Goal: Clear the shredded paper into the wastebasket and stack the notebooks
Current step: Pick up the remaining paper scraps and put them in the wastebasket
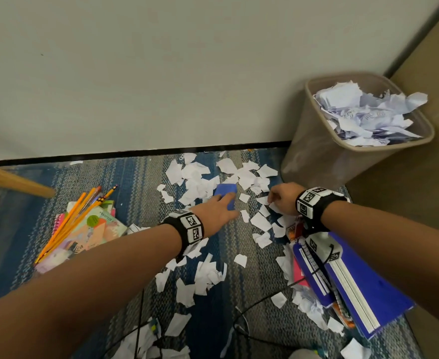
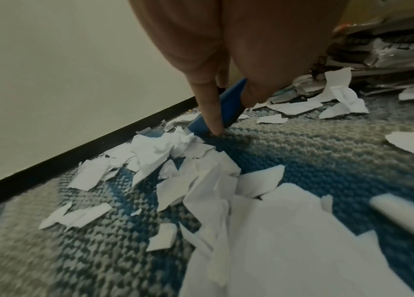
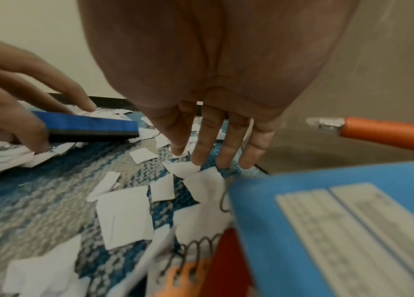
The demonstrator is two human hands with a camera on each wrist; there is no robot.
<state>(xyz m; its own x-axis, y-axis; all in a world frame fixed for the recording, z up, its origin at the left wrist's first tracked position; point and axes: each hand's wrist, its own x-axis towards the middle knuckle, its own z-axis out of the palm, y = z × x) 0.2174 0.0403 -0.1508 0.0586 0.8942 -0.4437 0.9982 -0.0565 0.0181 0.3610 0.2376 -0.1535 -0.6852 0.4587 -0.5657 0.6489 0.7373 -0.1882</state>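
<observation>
While torn white paper scraps (image 1: 197, 182) litter blue-grey carpet (image 1: 135, 182): left hand (image 1: 219, 207) gripping flat blue block (image 1: 225, 190); right hand (image 1: 284, 198) fingers straight, touching scraps; tan wastebasket (image 1: 314, 151) near, paper-filled; blue notebooks (image 1: 368, 288) at right.

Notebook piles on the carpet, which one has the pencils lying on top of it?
The pile left of the left hand: the colourful notebooks carry the pencils. The blue notebooks under the right forearm carry none.

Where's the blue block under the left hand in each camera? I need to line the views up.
Head: blue block centre, among scraps, under the left hand.
Left wrist: upper centre, standing on edge between the fingers.
Right wrist: left edge, gripped by the left hand.
Shared landmark: black baseboard.
</observation>
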